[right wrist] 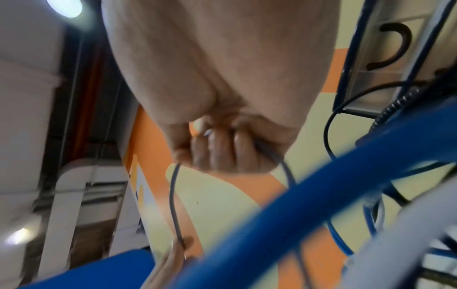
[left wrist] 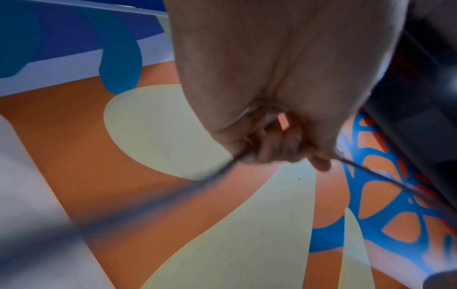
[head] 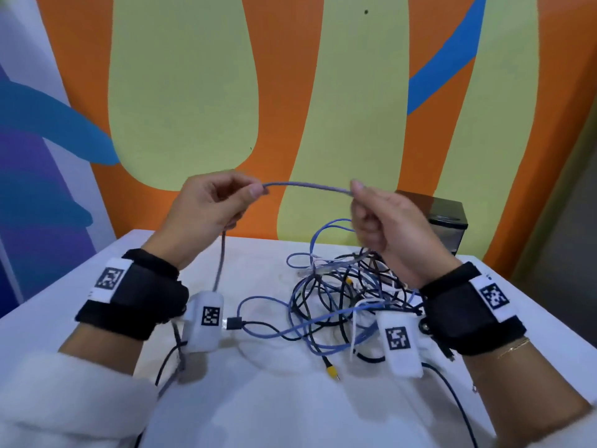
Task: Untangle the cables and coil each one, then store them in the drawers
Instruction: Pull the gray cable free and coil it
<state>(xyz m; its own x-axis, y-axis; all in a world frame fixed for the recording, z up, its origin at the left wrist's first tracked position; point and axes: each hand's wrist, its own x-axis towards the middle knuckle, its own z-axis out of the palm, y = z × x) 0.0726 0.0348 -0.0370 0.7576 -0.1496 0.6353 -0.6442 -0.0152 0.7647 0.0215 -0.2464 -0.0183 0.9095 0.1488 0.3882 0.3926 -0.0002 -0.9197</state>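
Both hands raised above table [head: 258, 399]. Left hand [head: 210, 205] and right hand [head: 384, 218] each pinch grey cable [head: 307, 185], stretched between them; cable tangle [head: 339, 302] lies below on table.

White tabletop [head: 265, 399] below, set against a painted wall [head: 355, 92] of orange, pale yellow-green and blue shapes. Ceiling light [right wrist: 64, 6] glowing overhead in the right wrist view, above white ducts [right wrist: 74, 176].
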